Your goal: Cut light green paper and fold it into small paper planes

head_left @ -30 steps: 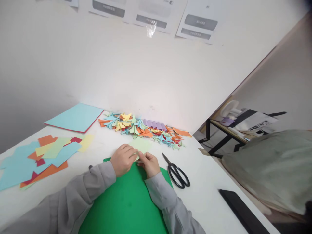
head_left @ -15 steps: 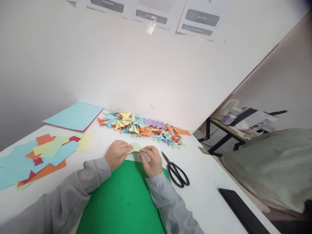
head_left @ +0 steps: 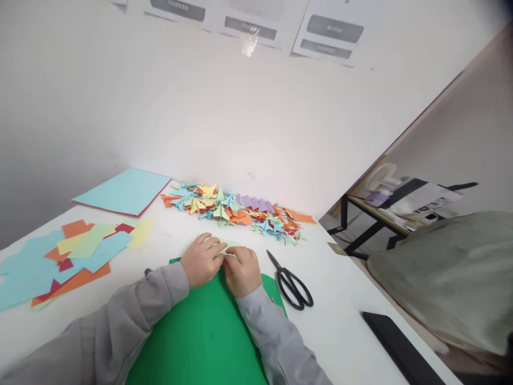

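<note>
A small pale green paper is pinched between my two hands, mostly covered by the fingers. My left hand grips its left part, and my right hand has thumb and fingers on its right part. The two hands touch or nearly touch. Under them lies a green sheet. Black-handled scissors rest on the white table just right of my right hand. Behind the hands is a heap of small folded paper shapes in many colours.
Loose coloured paper pieces spread over the left of the table, with a stack of light blue sheets behind them. A black flat object lies near the right edge. The wall rises behind the table.
My hands have drawn together, and my left hand now covers more of the pale green paper. The view has shifted slightly.
</note>
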Demonstrator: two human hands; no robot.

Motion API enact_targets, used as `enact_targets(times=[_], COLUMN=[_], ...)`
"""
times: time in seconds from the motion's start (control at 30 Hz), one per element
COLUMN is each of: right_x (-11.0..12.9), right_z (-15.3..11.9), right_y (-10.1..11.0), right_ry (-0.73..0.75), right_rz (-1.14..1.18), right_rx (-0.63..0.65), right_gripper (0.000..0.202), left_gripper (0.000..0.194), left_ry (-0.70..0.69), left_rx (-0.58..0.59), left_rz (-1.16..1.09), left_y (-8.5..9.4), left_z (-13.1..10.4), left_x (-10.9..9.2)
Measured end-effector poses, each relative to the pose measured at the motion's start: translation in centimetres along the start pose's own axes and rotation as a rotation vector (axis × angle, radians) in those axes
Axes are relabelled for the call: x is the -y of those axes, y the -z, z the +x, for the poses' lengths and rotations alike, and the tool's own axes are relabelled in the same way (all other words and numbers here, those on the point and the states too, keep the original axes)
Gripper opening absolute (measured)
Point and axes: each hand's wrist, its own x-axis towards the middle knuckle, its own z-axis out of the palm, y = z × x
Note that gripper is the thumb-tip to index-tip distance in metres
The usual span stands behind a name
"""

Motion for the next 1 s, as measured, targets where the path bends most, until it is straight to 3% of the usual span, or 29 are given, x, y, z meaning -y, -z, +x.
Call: enact_targets(times=[0.13, 0.4, 0.83, 1.0], right_x=[0.0, -1.1, -2.0, -2.6], right_z=[0.0, 0.2, 0.3, 0.1], right_y=[0.1, 0.7, 0.9, 1.0], right_ry=[-0.011, -0.017, -0.056, -0.084], right_rz=[-0.008, -0.114, -0.167, -0.172], right_rx=[0.048, 0.142, 0.093, 0.043], right_gripper=[0.012, 0.011, 0.014, 0.013], left_gripper=[0.018, 0.014, 0.017, 0.015], left_ry=[-0.038, 0.021, 0.119, 0.215], left_rx=[0.000, 0.048, 0.018, -0.079], left_rz=[0.023, 0.005, 0.138, 0.138], left_y=[-0.1, 1.0, 1.2, 1.4], left_z=[0.2, 0.2, -0.9, -1.2], left_x=[0.1, 1.4, 3.9, 4.3])
